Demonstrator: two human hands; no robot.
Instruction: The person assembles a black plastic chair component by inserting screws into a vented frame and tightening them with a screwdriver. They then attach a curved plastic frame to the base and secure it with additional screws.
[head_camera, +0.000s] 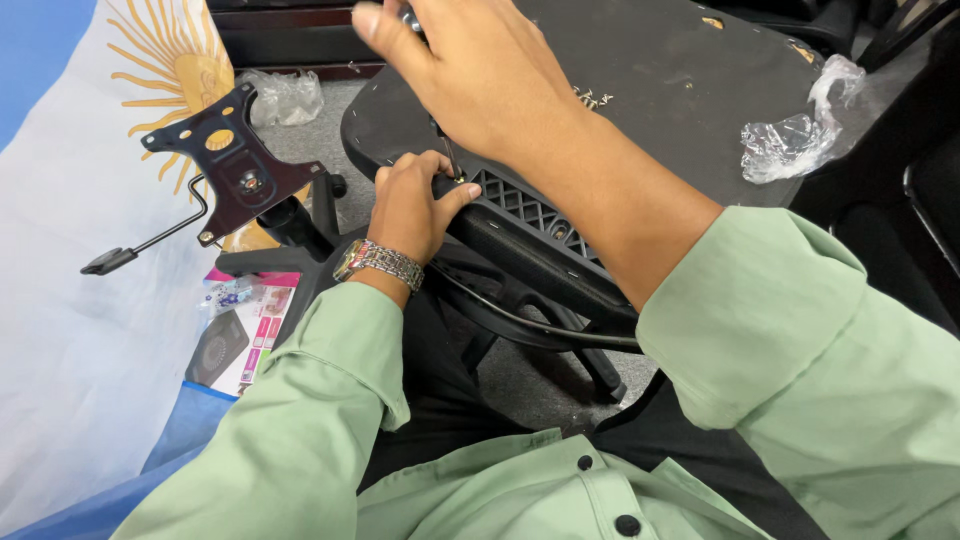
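Across your lap, the black seat base (620, 90) lies underside up, with a plastic armrest bracket (530, 215) set against its near edge. Your right hand (470, 70) is closed around the handle of a screwdriver (447, 150), whose thin shaft runs down from your fist to a screw (459, 180) at the top of the bracket. The handle itself is hidden inside your grip. Your left hand (410, 205) sits just below, fingers curled around the bracket's end and thumb pressed along its top, right beside the screwdriver tip. A metal watch (380, 262) circles that wrist, and both arms wear pale green sleeves (300, 420).

Under the bracket, a curved black armrest loop (540, 325) hangs over the grey floor.

Left of your hands, a black tilt plate (235, 170) with a lever (140, 245) rests on top of the chair's star base (300, 235), well apart from the seat. Below it lies a printed leaflet (245, 335) with pink patches. All of this sits beside a white and light blue cloth (70, 330) bearing a yellow sun.

Farther out, one crumpled clear plastic bag (285, 95) lies on the floor near the tilt plate, and another bag (795, 140) rests at the seat's right edge.
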